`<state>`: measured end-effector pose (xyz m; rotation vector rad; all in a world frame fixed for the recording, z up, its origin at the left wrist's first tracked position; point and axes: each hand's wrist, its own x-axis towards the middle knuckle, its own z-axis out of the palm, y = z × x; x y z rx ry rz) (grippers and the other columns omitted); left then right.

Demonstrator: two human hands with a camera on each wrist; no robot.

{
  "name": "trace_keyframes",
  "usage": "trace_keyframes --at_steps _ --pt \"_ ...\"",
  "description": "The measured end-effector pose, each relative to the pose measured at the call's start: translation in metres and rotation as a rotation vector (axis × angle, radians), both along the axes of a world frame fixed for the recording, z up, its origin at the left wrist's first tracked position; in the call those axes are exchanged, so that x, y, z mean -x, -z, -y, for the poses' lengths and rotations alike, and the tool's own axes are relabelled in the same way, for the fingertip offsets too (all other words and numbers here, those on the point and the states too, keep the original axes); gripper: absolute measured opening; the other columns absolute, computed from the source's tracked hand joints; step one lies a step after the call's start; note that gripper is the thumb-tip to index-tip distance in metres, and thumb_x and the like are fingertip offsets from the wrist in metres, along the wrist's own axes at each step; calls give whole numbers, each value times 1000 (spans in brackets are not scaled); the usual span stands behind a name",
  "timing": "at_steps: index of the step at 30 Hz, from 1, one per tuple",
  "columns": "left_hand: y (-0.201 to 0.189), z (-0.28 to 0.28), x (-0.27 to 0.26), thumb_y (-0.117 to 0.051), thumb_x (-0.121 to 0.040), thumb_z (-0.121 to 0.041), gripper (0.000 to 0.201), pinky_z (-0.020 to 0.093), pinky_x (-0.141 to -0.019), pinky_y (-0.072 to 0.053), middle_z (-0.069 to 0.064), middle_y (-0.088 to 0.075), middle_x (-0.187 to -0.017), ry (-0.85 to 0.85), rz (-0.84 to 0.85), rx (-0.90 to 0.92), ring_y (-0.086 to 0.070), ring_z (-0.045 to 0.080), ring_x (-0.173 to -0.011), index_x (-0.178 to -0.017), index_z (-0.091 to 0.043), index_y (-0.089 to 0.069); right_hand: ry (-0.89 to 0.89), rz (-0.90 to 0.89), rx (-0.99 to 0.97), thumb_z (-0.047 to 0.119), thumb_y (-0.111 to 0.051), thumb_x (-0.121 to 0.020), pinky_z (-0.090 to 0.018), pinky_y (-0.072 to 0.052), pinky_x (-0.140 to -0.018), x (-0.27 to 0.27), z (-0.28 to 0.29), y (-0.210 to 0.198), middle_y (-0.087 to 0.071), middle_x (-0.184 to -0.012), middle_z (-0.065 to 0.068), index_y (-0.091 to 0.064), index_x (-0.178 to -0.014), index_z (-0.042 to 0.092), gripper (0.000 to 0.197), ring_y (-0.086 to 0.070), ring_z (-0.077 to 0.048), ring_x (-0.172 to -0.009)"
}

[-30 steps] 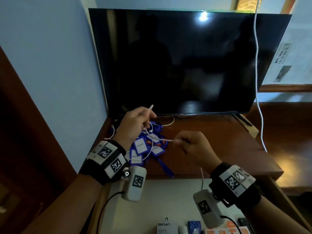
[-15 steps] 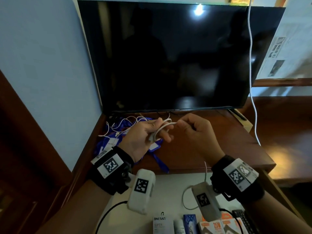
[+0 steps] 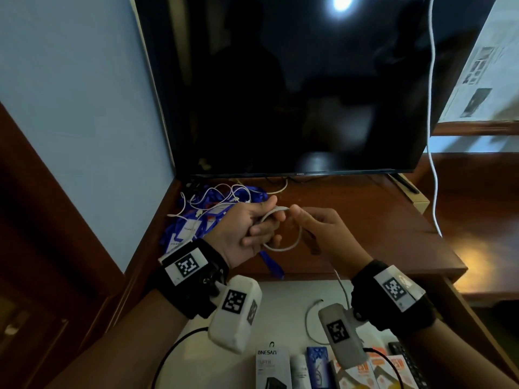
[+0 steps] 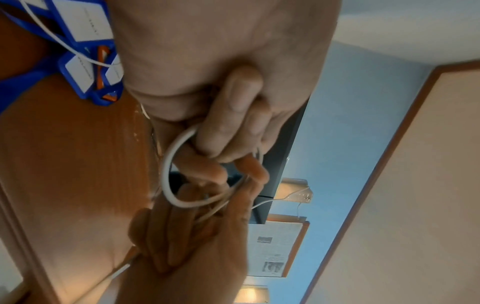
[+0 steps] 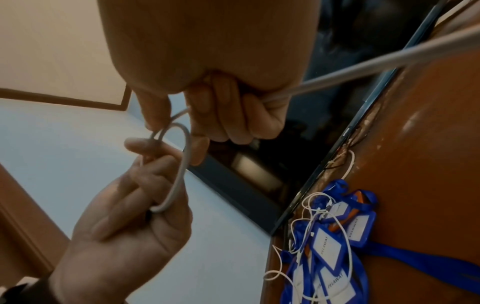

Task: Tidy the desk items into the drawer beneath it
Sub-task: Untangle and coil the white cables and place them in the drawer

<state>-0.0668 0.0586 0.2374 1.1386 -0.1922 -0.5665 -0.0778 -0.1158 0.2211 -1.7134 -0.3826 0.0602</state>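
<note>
A white cable (image 3: 292,242) is looped between both hands above the brown desk (image 3: 351,220). My left hand (image 3: 252,226) grips the coiled loop (image 4: 168,164) in its curled fingers. My right hand (image 3: 317,231) pinches the cable (image 5: 182,164) near the loop's top, and the cable's loose end (image 3: 341,287) trails down past my right wrist into the open drawer (image 3: 283,307). A pile of blue tags with lanyards (image 3: 193,228) and thin white cords (image 3: 222,195) lies at the desk's back left corner, also seen in the right wrist view as blue tags (image 5: 335,246).
A large dark TV (image 3: 295,88) stands at the back of the desk. The white-lined drawer holds several small boxes (image 3: 272,366) along its front. A white wire (image 3: 432,108) hangs down at the right. The wall (image 3: 84,108) closes off the left side.
Both hands have come down and nearer to me with the cable, and its loop now hangs wider between them. The head view has tilted down, showing more of the drawer.
</note>
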Motion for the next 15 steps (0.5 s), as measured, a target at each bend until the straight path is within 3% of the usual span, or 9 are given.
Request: trace_keyframes --at_steps 5,8,10,13,15 --pt "5 -3 -4 -44 -95 -39 41 25 -59 -45 -5 -25 -39 9 6 -67 -20 7 -27 -65 -11 -52 31 92 97 30 -58 -89 -19 -27 -42 -13 3 -5 -40 -44 9 -57 -65 -4 42 -32 -9 -41" --pt "11 -2 -5 -41 -98 -40 51 28 -69 -46 -3 -26 -39 -33 50 -111 -21 10 -28 -56 -12 -48 19 175 156 21 -56 -94 -15 -31 -47 -16 1 -8 -44 -45 11 -59 -61 17 33 -36 -3 -44" --pt "13 -3 -4 -39 -99 -41 56 29 -72 -46 -3 -26 -39 -57 57 -104 -21 11 -27 -52 -12 -46 8 206 168 20 -55 -95 -15 -32 -49 -14 -2 -5 -46 -48 13 -58 -65 20 30 -38 -2 -46" --pt "9 -11 -4 -39 -98 -37 55 24 -63 -49 -4 -26 -39 -101 -1 73 -21 8 -25 -50 -12 -46 -1 145 70 12 -59 -92 -16 -32 -48 -10 1 14 -43 -53 11 -55 -72 9 21 -36 -4 -48" --pt "6 -22 -6 -39 -98 -36 53 20 -52 -46 -5 -25 -39 -168 -34 206 -20 7 -24 -51 -13 -45 14 1 -41 7 -62 -88 -15 -32 -45 -9 9 30 -42 -57 5 -54 -76 4 15 -35 -5 -47"
